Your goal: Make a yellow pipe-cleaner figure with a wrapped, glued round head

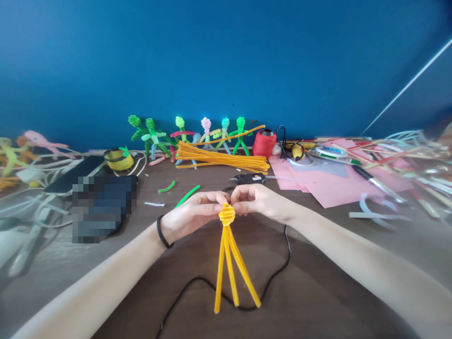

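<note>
Between my two hands hangs a yellow pipe cleaner figure (227, 215), with a coiled round head at the top and several straight strands fanning downward. My left hand (197, 212) pinches the head's left side with thumb and fingers. On the opposite side, my right hand (259, 202) pinches the top right of the same head. A black cord (197, 278) runs across the table below the strands. Just behind my hands lies a small black glue gun (250, 179), its lower part hidden.
A bundle of orange-yellow pipe cleaners (222, 157) lies behind, before several pipe cleaner figures (240, 134) along the blue wall. Pink paper sheets (328, 186) and a black marker (377, 183) lie right. A dark phone (74, 174) and white cables are left; green scraps (166, 187) lie nearer.
</note>
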